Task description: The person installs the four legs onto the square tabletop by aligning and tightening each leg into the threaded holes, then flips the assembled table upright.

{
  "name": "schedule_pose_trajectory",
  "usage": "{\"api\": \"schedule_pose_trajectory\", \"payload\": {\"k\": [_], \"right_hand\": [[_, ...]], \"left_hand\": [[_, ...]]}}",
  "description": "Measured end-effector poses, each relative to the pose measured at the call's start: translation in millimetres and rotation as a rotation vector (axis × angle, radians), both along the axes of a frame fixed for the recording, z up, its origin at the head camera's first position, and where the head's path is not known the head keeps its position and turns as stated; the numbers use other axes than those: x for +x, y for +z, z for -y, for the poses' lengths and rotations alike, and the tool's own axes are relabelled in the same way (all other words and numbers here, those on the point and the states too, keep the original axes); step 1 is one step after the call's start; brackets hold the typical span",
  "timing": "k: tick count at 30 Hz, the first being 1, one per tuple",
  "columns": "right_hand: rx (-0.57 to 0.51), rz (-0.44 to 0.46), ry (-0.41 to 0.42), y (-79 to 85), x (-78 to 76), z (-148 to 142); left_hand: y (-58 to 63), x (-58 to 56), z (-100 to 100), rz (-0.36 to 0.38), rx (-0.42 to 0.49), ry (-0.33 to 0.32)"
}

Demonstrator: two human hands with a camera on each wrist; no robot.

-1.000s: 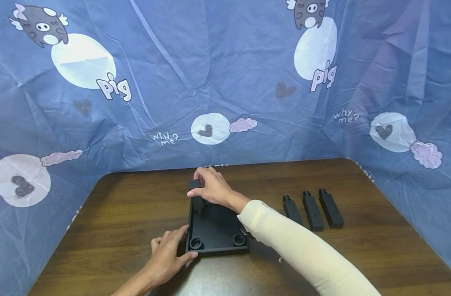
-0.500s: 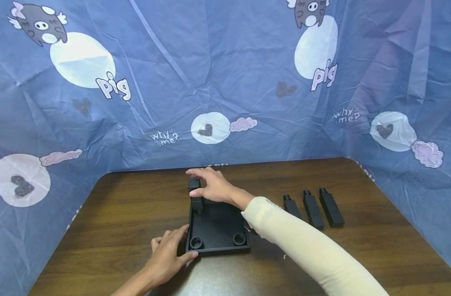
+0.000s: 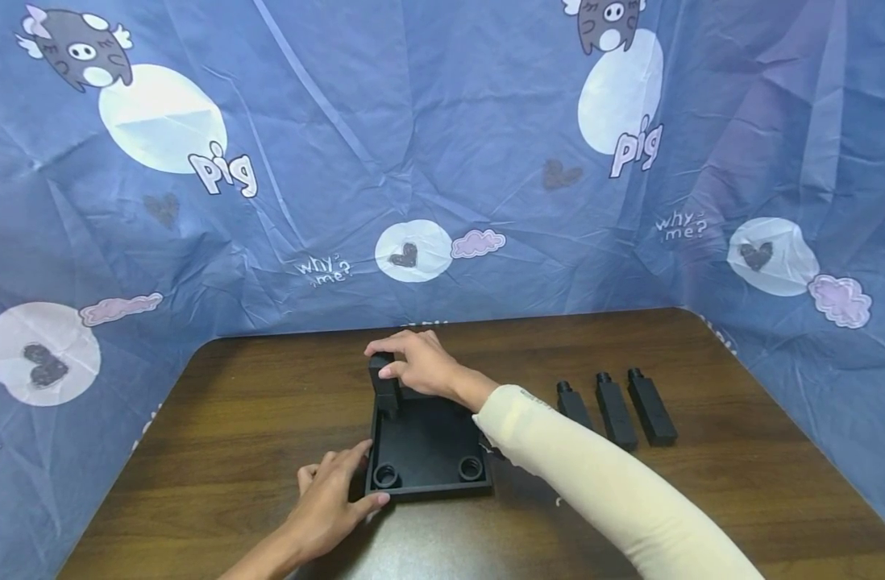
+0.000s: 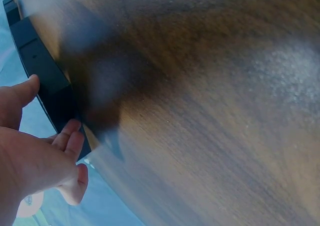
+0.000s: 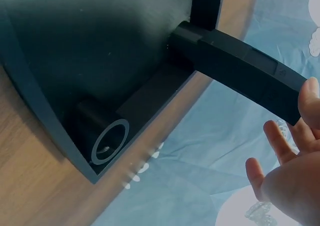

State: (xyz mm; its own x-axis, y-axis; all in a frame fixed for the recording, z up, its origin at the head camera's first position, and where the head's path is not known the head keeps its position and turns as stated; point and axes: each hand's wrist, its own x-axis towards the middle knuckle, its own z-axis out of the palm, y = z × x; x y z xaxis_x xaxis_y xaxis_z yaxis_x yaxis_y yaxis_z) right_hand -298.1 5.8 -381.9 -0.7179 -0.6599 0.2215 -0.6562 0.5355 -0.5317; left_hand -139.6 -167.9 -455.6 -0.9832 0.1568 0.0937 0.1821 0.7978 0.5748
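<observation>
A black square-section table leg [image 3: 388, 396] stands in the far left corner of an upturned black tabletop [image 3: 430, 443] with a raised rim. My right hand [image 3: 422, 364] pinches the leg's upper end between thumb and fingers. In the right wrist view, that leg [image 5: 245, 71] has its narrow end at the corner socket; how deep it sits is hidden. My left hand [image 3: 326, 493] rests against the tabletop's near left corner, thumb on the front edge, fairly straight fingers along the left side. The left wrist view shows the left hand [image 4: 42, 153] touching the tabletop's side [image 4: 47, 68].
Round sockets [image 3: 386, 476] show in both near corners of the tabletop. Three more black legs with threaded ends, such as the rightmost leg [image 3: 651, 411], lie on the wooden table [image 3: 254, 419] to the right. A blue printed curtain [image 3: 413, 161] hangs behind.
Half a second ago my right fingers were spread from the leg's top; now they close on it again. The leg's faces look slightly turned. My left hand stays where it was.
</observation>
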Motion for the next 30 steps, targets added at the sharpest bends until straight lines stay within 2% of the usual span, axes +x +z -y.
{"api": "schedule_pose_trajectory", "payload": {"k": [4,10,18,23,30], "right_hand": [[0.004,-0.014,-0.008,1.0,0.0,0],[-0.010,0.048,0.001,2.3,2.7,-2],[-0.028,0.047,0.008,1.2,8.0,-8],[-0.056,0.049,0.000,0.3,12.8,-24],[-0.104,0.059,-0.040,-6.6,22.6,-62]], "left_hand": [[1.1,-0.6,0,0.012,0.003,-0.003],[0.3,-1.5,0,0.033,0.008,-0.001],[0.0,-0.7,0,0.005,-0.009,0.004],[0.6,-0.2,0,0.005,-0.012,0.004],[0.2,-0.4,-1,0.006,-0.014,0.009]]}}
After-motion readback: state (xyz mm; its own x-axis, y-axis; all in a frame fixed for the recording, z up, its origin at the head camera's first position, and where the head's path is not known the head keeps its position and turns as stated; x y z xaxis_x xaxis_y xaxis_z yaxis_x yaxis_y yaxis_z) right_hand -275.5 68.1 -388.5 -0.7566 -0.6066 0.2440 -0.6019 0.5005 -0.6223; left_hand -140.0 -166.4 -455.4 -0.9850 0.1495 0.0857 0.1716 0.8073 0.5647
